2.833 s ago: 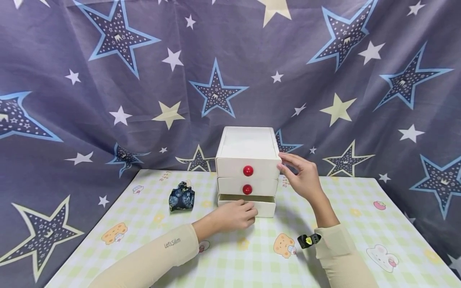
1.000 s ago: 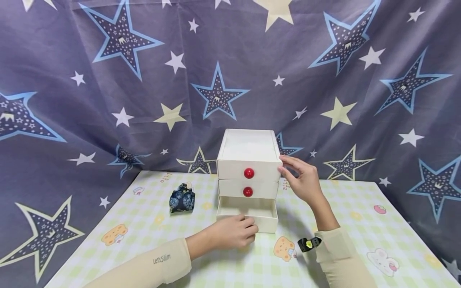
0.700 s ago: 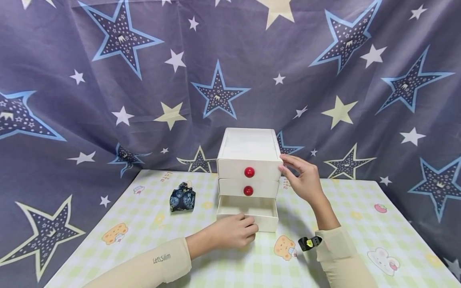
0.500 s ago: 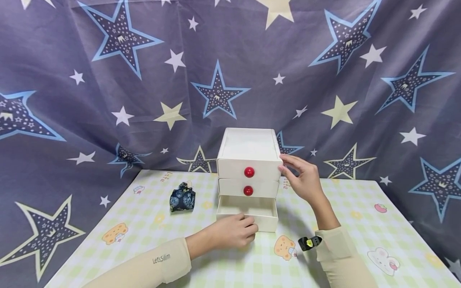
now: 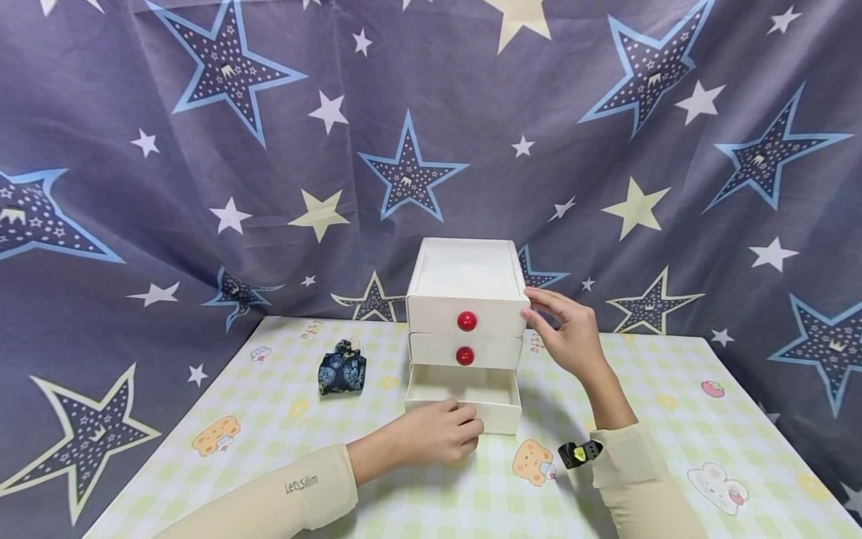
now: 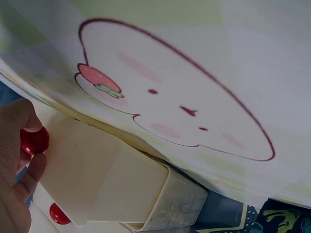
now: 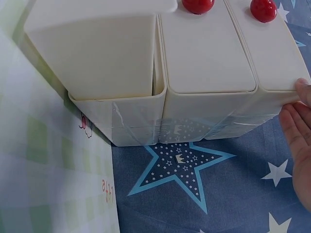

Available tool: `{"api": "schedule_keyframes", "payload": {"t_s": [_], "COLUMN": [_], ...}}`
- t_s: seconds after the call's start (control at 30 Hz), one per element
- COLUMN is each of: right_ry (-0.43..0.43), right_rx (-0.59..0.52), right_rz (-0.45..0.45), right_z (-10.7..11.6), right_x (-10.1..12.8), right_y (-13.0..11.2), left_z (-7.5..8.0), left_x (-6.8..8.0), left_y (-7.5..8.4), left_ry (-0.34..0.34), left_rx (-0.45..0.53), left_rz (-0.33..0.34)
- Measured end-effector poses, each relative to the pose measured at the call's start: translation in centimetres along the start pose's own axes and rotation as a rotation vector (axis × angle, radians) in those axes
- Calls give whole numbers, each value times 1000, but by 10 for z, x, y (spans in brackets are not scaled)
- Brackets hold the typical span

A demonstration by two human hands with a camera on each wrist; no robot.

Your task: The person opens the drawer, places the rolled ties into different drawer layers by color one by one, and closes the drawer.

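A white three-drawer box (image 5: 468, 268) stands on the table, its bottom drawer (image 5: 498, 418) pulled partway out and its two upper drawers closed. At that drawer's front, my left hand (image 5: 434, 436) pinches the red knob (image 6: 35, 141) between thumb and fingers; in the head view the hand hides this knob. My right hand (image 5: 569, 333) rests on the right front edge of the box near the top, fingers fairly straight on the side and thumb (image 7: 303, 90) at the front corner. The visible inside of the drawer shows bare white walls.
A dark blue patterned cloth bundle (image 5: 342, 368) lies left of the box. A black strap with a yellow mark (image 5: 581, 454) shows by the right cuff. The checked tablecloth (image 5: 646, 404) covers the table, and a star-print curtain (image 5: 471, 90) hangs behind.
Since the earliest frame, my left hand has drawn the bottom drawer farther out toward me. Over the last second the drawer and both hands have held still.
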State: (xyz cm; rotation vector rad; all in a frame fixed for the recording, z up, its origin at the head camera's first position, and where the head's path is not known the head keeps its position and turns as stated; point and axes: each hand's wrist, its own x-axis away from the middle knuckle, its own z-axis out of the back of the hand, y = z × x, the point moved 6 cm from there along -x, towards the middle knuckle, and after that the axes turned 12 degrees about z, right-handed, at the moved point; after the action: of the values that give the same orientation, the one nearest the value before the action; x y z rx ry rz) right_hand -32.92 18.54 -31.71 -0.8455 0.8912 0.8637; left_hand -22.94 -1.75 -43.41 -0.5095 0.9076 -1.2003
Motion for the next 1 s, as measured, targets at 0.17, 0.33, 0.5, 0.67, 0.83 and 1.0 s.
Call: {"api": "schedule_keyframes", "payload": {"t_s": [0.17, 0.33, 0.5, 0.67, 0.83, 1.0], "right_ry": [-4, -3, -1, 2, 2, 7], "right_rx": [0, 1, 5, 9, 11, 6], "right_rz": [-7, -4, 2, 11, 13, 21], "right_z": [0, -1, -1, -1, 0, 0], "right_x": [0, -1, -1, 0, 1, 1], "right_y": [0, 0, 1, 1, 0, 1], "left_z": [2, 4, 5, 7, 12, 15], "left_x": [0, 1, 2, 2, 3, 4], "left_y": [0, 1, 2, 4, 6, 8], "left_ry": [9, 15, 17, 25, 49, 56], "left_rx": [-2, -8, -10, 1, 1, 11], "left_rz": [-3, -6, -6, 0, -3, 0]}}
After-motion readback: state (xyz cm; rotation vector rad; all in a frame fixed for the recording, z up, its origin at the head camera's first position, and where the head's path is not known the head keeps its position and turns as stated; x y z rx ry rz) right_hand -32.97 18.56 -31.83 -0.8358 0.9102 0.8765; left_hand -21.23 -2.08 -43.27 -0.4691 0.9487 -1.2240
